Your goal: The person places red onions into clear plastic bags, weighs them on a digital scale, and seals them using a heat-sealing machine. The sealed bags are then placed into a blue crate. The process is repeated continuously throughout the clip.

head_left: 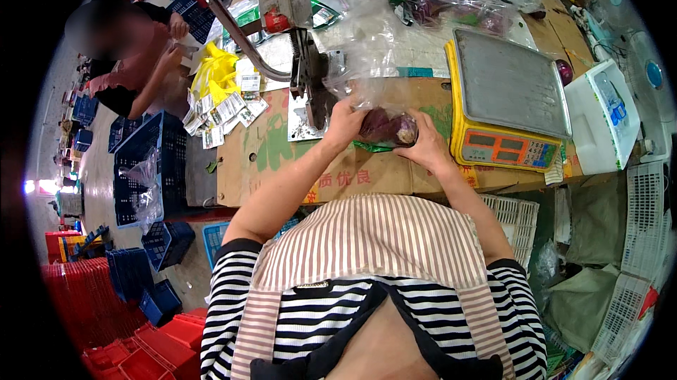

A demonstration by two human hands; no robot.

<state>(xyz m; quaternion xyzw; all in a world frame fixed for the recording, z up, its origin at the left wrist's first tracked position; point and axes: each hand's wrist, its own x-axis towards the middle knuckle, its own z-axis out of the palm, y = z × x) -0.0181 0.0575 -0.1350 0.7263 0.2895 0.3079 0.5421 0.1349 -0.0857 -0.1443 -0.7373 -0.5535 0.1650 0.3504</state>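
Observation:
On the cardboard-covered table in front of me, both hands grip a clear plastic bag [377,91] with dark purple vegetables [384,126] in it, which look like red onions. My left hand [343,125] is closed on the bag's left side, close to the neck. At the other side, my right hand [428,144] curls round the purple bulk near its pale end. A metal bag-closing machine [303,63] stands just left of the bag, close to my left hand. The bag's loose upper part spreads away toward the far side.
To the right sits a yellow scale [508,98] with a grey pan, beside a white bin [603,115]. More bagged purple vegetables [458,10] lie at the back. Yellow bags with labels [215,77] hang at the left edge, near another person [130,63] and a blue crate [151,168].

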